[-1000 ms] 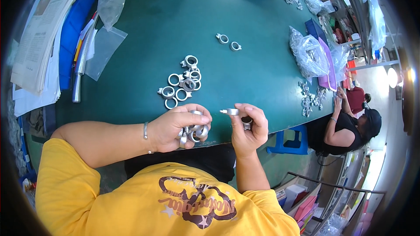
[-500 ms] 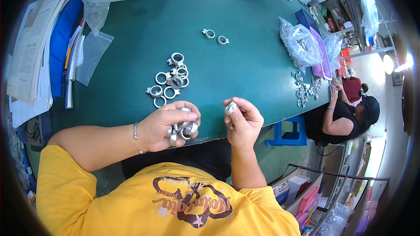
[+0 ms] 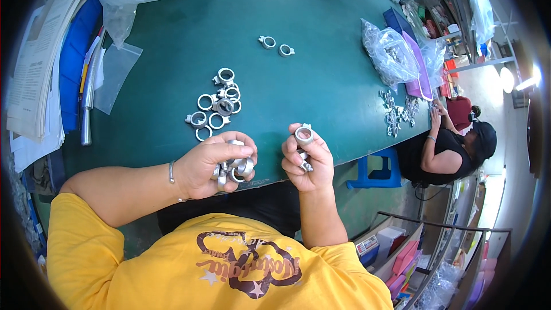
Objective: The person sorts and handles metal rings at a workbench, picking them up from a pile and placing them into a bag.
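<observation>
My left hand (image 3: pixel 215 163) is closed around several silver metal ring clamps (image 3: pixel 236 171), bunched against the palm. In my right hand (image 3: pixel 313 163) one ring clamp (image 3: pixel 304 134) is pinched at the fingertips, its round opening facing up. A second small metal piece (image 3: pixel 305 162) is tucked under the lower fingers of that hand, partly hidden. Beyond the left hand lies a loose cluster of similar ring clamps (image 3: pixel 218 120) on the green tabletop (image 3: pixel 172 28). Two more ring clamps (image 3: pixel 286 50) rest farther off, near the table's middle.
Papers (image 3: pixel 43 63), a blue tray (image 3: pixel 80 57) and a clear bag (image 3: pixel 117 77) lie at the left. At the right are a stuffed plastic bag (image 3: pixel 390 54), a purple bin (image 3: pixel 418 69) and small metal parts (image 3: pixel 395 116). A co-worker (image 3: pixel 450 152) sits past a blue stool (image 3: pixel 376 170).
My right hand has turned the pinched ring clamp, so its opening now shows instead of its side. The second piece in that hand is more visible. My left hand keeps its grip.
</observation>
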### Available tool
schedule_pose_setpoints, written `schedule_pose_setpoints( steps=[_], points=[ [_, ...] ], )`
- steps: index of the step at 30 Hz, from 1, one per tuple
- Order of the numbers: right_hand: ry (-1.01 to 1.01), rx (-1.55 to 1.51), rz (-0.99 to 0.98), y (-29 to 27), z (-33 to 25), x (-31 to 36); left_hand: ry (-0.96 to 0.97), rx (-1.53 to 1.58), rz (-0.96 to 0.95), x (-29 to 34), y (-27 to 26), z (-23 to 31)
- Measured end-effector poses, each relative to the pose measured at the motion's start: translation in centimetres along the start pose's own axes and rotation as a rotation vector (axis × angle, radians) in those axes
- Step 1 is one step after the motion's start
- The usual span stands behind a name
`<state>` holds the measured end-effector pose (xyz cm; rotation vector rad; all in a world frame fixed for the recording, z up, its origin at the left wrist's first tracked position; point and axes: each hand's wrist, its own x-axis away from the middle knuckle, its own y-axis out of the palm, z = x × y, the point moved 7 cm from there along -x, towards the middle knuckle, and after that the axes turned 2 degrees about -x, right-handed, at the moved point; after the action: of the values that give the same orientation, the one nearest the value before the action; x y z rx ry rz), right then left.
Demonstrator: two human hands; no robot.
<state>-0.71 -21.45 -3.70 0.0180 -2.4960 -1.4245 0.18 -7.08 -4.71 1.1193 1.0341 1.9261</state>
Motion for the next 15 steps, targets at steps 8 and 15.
schedule_pose_setpoints(
  steps=[8, 15],
  points=[
    [-0.053, 0.088, 0.121, 0.2, -0.5, -0.3, -0.007, 0.011, -0.007, 0.0, 0.0, -0.1],
    [-0.185, 0.309, 0.168, 0.5, -1.7, -0.6, -0.003, -0.032, -0.001, 0.1, 0.1, 0.0]
  ],
)
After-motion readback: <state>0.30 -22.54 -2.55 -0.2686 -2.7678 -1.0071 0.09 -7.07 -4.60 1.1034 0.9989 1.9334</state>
